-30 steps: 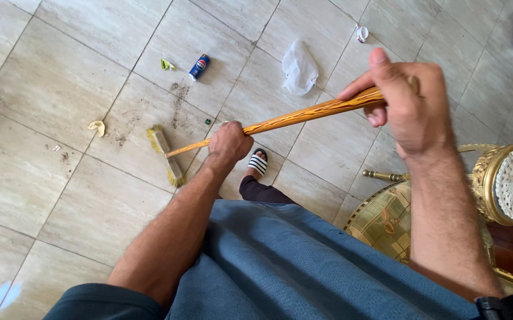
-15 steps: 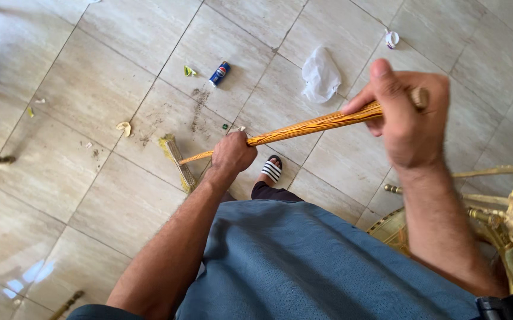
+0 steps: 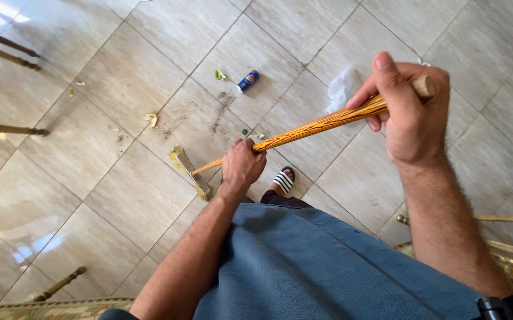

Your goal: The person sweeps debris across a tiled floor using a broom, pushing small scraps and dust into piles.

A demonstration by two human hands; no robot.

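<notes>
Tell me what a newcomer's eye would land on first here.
The striped wooden broom handle crossing mid-frame, the right hand gripping its top and the left hand lower down. Next, the broom head on the tiled floor, with a small blue can and crumpled white paper beyond.

A pale beige tiled floor [image 3: 90, 178], its grout lines running diagonally, carries scattered litter: a small blue can [image 3: 247, 80] lies on its side at the far centre, a green scrap [image 3: 220, 74] just to its left, and a crumpled white tissue [image 3: 342, 88] to its right. A cream-coloured fragment [image 3: 150, 120] rests further left beside a dark smear of dirt [image 3: 222, 109]. The broom head [image 3: 190, 173] touches the tiles nearer, left of a striped sandal [image 3: 282, 180].
</notes>
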